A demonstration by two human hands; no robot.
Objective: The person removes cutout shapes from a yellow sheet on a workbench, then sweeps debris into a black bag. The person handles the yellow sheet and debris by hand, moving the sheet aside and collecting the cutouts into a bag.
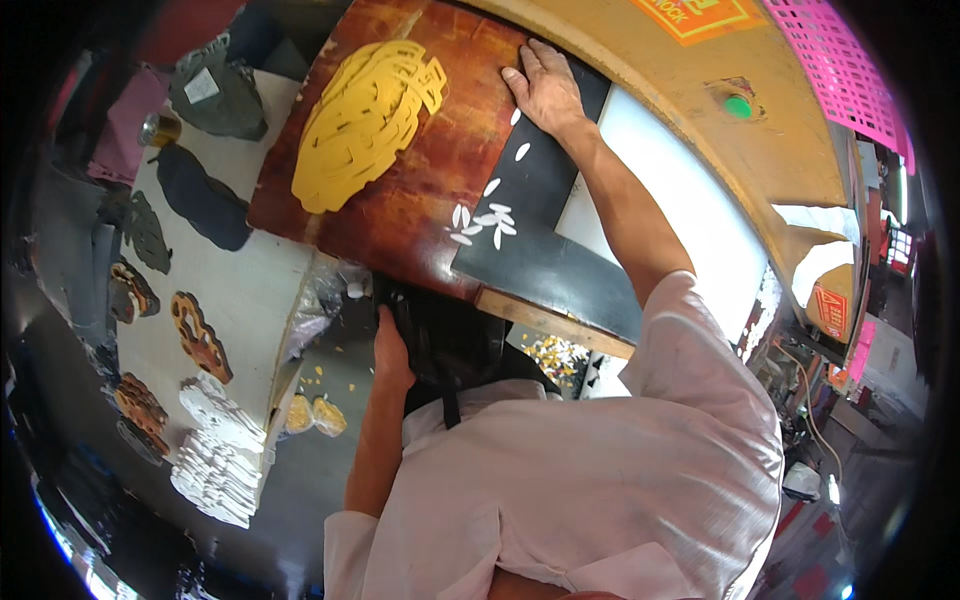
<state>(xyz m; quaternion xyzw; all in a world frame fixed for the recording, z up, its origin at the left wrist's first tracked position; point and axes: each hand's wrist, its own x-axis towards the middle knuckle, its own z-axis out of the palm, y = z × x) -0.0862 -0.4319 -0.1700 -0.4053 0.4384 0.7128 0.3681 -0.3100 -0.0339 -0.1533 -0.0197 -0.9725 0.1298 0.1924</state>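
Note:
My right hand lies flat at the far end of a black sheet, fingers stretched and thumb out, holding nothing. It rests where the sheet meets a worn reddish-brown board. A heap of flat yellow cut-out pieces sits on that board, left of the hand. Small white leaf-shaped pieces are scattered along the sheet's left edge. Down by my lap, my left hand is beside a black bag-like thing; its fingers are mostly hidden, so I cannot tell if it grips anything.
On the left, a pale table carries stacked white cut-outs, brown-orange cut-outs and dark flat pieces. A tan machine body runs along the far right, with a green button and a pink basket. Scraps litter the floor.

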